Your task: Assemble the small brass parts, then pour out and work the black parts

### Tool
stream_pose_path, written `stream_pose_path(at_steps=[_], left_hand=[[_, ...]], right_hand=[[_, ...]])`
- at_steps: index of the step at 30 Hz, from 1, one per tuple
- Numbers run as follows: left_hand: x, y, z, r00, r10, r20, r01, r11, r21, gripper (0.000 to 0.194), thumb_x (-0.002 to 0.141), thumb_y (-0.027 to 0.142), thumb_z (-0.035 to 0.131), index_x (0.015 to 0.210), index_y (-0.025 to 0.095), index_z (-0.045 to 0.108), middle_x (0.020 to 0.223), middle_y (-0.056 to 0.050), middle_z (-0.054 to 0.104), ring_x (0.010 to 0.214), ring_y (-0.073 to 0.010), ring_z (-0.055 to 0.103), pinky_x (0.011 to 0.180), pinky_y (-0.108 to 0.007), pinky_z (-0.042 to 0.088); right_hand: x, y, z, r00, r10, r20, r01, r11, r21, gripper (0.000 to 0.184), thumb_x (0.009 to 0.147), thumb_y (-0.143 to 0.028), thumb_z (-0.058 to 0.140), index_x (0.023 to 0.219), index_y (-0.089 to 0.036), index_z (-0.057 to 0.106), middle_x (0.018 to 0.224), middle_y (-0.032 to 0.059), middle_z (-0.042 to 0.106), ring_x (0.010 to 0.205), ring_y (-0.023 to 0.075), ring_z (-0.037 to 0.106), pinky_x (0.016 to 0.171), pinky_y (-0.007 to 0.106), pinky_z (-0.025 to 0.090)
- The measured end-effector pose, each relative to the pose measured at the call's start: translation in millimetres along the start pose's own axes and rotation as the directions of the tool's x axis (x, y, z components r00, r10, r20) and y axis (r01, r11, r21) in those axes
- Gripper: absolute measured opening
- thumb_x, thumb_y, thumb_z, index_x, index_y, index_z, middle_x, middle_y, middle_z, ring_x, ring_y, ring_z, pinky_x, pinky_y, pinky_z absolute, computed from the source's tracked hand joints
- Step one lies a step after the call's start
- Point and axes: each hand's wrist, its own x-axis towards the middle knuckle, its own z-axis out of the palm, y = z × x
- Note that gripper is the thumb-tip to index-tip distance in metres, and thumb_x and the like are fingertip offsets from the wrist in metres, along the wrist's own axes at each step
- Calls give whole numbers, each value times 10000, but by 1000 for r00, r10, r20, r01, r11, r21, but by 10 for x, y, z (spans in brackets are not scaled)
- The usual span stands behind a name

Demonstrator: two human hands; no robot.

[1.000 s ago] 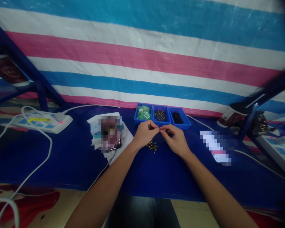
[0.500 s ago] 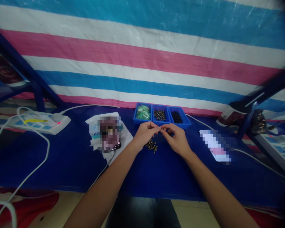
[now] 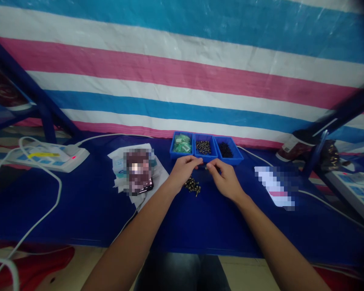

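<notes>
My left hand is closed in a pinch, thumb against fingertips; anything in it is too small to name. Opposite it, my right hand also pinches, with a tiny brassy glint at its fingertips that I cannot identify. A small gap separates the two hands. Below and between them lies a loose pile of small brass-coloured metal parts on the blue table. Just beyond the hands, three joined blue bins hold green pieces, small metal parts and black parts.
A phone rests on white paper at left, another lit phone at right. Power strips with white cables sit at both sides. A dark cup stands back right, before a striped sheet.
My fingertips, which met half a second ago, have come slightly apart, the left hand moving a little left and the right hand a little right. The metal pile looks the same.
</notes>
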Motion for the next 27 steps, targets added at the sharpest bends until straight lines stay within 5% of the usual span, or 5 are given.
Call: stream_pose_path(at_steps=[3,6,10,18,27], left_hand=[[27,10,-17,997,8,-78,-8,1000,4,223,811,382,635,743,173,674,849,-59,683,746,-152,570,638,-273,378],[50,3,-41,995,19,-100,-13,998,56,230,820,388,611,745,176,662,860,-58,689,737,-159,575,641,-275,385],[42,-40,-103,984,165,-73,-128,924,361,180,811,368,613,773,202,669,806,-49,687,742,-192,600,675,-304,401],[-31,-131,-185,986,118,120,-163,481,862,143,768,339,617,879,272,678,912,-20,708,821,-244,642,654,-319,414],[-33,-153,-175,976,120,183,-218,446,868,162,796,230,549,897,267,671,918,-13,727,850,-227,662,665,-306,430]], right_hand=[[9,21,20,998,53,44,-57,993,99,374,956,-450,476,680,-199,505,576,-24,473,544,126,458,537,271,352],[48,87,43,978,169,-121,-125,943,309,261,906,-442,566,1046,-223,536,686,-28,532,509,117,477,494,264,382],[99,209,12,915,310,-257,-207,909,361,760,798,-395,705,1406,-268,267,934,34,612,497,108,513,482,277,432],[70,223,-3,965,246,-92,-230,960,157,384,855,-452,607,1158,-218,586,842,21,620,584,129,540,528,269,430],[41,170,10,985,172,-29,-170,982,81,279,878,-413,585,1054,-204,642,776,8,622,607,141,541,557,270,399]])
